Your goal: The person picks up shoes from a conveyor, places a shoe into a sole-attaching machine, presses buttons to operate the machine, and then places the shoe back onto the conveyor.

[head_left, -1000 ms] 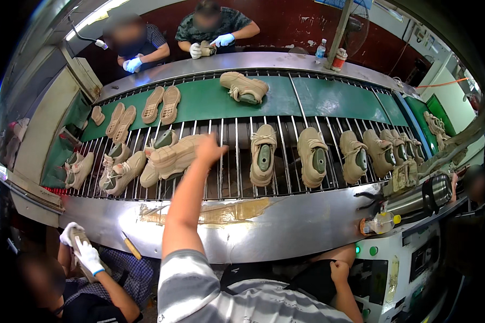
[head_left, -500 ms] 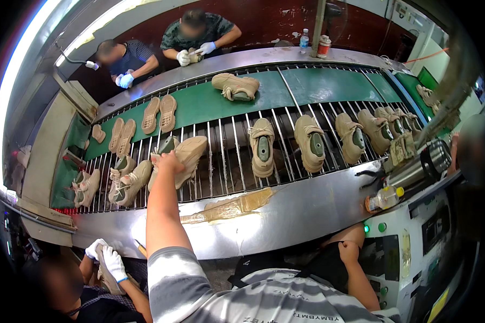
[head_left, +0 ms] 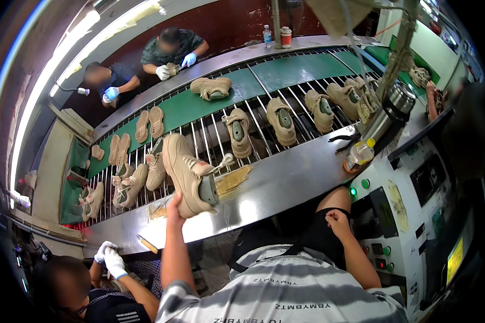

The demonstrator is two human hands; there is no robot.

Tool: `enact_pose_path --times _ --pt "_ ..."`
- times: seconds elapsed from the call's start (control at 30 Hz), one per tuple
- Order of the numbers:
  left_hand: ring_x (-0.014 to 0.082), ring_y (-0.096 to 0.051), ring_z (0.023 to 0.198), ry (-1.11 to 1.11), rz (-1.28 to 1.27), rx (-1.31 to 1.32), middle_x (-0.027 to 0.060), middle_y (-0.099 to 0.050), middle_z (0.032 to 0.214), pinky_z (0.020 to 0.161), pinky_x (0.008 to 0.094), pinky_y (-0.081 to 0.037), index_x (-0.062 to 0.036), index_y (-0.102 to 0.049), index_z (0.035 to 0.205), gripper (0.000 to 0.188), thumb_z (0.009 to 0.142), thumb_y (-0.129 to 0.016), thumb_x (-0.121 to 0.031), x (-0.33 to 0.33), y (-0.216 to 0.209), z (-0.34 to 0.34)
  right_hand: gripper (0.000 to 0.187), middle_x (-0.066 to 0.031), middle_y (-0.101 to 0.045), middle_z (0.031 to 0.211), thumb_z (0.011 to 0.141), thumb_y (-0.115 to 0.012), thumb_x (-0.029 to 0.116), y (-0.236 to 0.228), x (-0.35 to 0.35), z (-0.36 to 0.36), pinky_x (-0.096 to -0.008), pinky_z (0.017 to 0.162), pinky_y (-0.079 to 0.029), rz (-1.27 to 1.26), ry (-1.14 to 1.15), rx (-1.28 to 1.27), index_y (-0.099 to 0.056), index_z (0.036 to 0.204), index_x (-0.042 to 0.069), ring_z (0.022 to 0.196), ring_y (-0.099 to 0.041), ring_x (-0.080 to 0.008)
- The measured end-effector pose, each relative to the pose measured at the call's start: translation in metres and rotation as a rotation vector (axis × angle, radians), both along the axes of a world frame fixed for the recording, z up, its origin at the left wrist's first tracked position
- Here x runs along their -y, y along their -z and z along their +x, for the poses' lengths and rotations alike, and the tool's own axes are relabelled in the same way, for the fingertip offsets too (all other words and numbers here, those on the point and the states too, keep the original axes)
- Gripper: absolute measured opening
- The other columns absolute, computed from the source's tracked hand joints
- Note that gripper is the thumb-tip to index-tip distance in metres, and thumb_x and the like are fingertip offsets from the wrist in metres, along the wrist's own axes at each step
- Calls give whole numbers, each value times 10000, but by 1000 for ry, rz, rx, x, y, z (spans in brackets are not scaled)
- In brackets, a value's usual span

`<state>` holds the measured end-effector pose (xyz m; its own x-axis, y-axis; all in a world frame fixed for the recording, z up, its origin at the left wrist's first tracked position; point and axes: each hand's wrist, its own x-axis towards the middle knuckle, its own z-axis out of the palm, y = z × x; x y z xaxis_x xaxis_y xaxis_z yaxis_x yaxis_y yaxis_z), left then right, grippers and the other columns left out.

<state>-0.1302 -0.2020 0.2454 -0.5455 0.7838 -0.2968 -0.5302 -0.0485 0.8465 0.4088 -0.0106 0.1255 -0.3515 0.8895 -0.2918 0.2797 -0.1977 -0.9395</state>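
My left hand (head_left: 176,209) grips a beige sneaker (head_left: 188,177) by its heel end and sole. The shoe is tilted over the bench edge, toe pointing away, with its laces and a green insert at the opening facing right. Most of my fingers are hidden behind it. Over my thigh, my right hand (head_left: 337,222) rests with fingers curled in and nothing visible in them. Just beyond the held shoe, another beige sneaker (head_left: 156,171) stands on the metal rollers of the conveyor (head_left: 215,141).
More sneakers (head_left: 282,121) stand along the rollers. Pairs of soles (head_left: 119,149) lie at the left. A steel flask (head_left: 390,110) and a yellow-capped bottle (head_left: 359,154) stand at right. A knife (head_left: 147,244) lies on the near edge. A gloved co-worker (head_left: 113,261) sits at lower left; others work opposite.
My left hand has lifted the sneaker off the rollers and brought it closer, turning it. The view has shifted. My right hand stays by my thigh.
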Motion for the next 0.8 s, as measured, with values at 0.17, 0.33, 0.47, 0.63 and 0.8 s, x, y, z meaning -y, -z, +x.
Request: enact_pose_path --times 0.17,0.33,0.47,0.63,0.8 --pt "439 -585 983 269 272 617 287 -563 1150 779 621 -506 -75 -503 1307 709 874 -388 -624 -33 19 156 498 -84 -628 1020 885 -621 137 -80 3 -51 -273 733 -492 -343 -192 -497 -429 1343 96 870 -603 -142" --pt "436 -591 1037 817 336 1038 265 -548 1237 840 588 -515 -38 -469 1338 612 927 -454 -491 -96 -30 271 614 -179 -538 1298 925 -541 335 -137 -1 -94 -389 894 -485 -446 -512 -1242 -316 1452 115 1068 -591 -208" --pt "327 -623 1019 961 7 786 195 -589 1209 880 475 -519 -29 -510 1300 469 956 -499 -347 -133 -40 338 576 -192 -529 1301 935 -504 339 -126 -17 -60 -457 949 -478 -662 -604 -1827 -379 1401 23 1129 -567 -261" --pt "198 -641 945 1179 -182 -6 112 -654 1069 833 326 -513 -16 -600 1176 307 938 -565 -208 -161 21 344 604 -158 -577 1252 869 -539 431 -152 -11 39 -448 974 -461 -256 334 -1360 -485 1321 34 1115 -582 -300" --pt "132 -573 680 667 -256 -239 46 -627 781 643 273 -479 -23 -638 908 98 898 -564 -87 -182 90 309 523 -127 -625 1166 825 -610 363 -167 -40 177 -434 914 -483 -49 892 -675 -560 1246 58 1044 -609 -285"
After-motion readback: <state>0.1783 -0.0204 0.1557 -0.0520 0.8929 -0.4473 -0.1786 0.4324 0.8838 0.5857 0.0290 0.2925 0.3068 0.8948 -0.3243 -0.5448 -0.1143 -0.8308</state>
